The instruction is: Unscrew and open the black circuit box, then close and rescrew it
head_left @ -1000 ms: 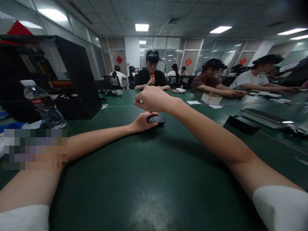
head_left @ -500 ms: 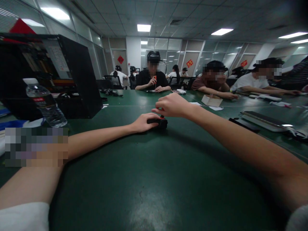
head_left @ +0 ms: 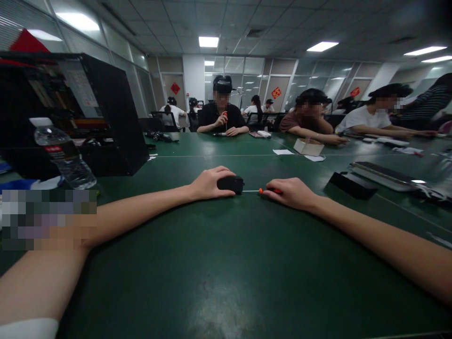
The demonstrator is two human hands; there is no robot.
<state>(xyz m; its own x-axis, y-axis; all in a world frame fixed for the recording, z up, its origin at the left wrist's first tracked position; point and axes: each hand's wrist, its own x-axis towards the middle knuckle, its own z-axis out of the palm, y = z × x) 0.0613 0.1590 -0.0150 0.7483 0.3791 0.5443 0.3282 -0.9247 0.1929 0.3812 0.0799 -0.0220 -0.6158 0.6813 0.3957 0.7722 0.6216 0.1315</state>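
Note:
My left hand [head_left: 208, 183] is closed around a small black box-shaped device [head_left: 230, 184] on the green table, thumb in front and fingers over the top. To its right, my right hand [head_left: 291, 192] grips an orange-and-black screwdriver [head_left: 261, 191] low over the table. The screwdriver's thin metal shaft lies level and points left, its tip at the device's right end. Whether the tip sits in a screw is too small to tell. My fingers cover most of the handle.
An open black computer case [head_left: 113, 117] and a water bottle [head_left: 63, 153] stand at the left. To the right lie a black box [head_left: 351, 185], a laptop-like slab [head_left: 383, 175] and cables. A small carton [head_left: 308, 147] and paper [head_left: 283, 152] are farther back. Several people sit across the table.
My right hand has come down from above the device to its right side, with the screwdriver now level. The device has been turned in my left hand, showing a broader face.

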